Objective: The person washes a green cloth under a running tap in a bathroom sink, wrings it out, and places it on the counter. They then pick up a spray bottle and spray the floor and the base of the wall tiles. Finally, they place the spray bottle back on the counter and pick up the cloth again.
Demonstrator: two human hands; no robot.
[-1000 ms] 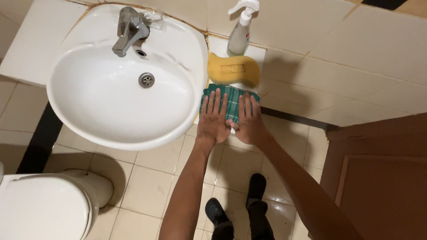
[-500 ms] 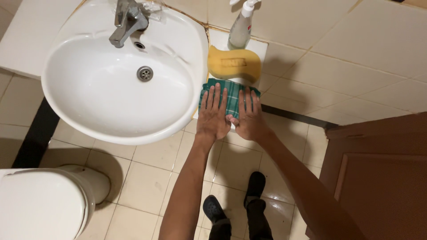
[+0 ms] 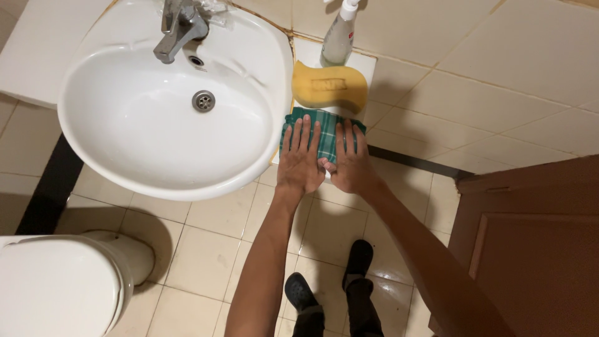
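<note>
Tiled bathroom, white ledge (image 3: 368,62) beside the washbasin (image 3: 168,118). Our left hand (image 3: 299,159) and right hand (image 3: 350,161) still press flat, fingers spread, on the green checked cloth (image 3: 324,128), unmoved from a second ago. Just beyond the fingertips lies a yellow sponge (image 3: 329,87), then a spray bottle (image 3: 339,37).
</note>
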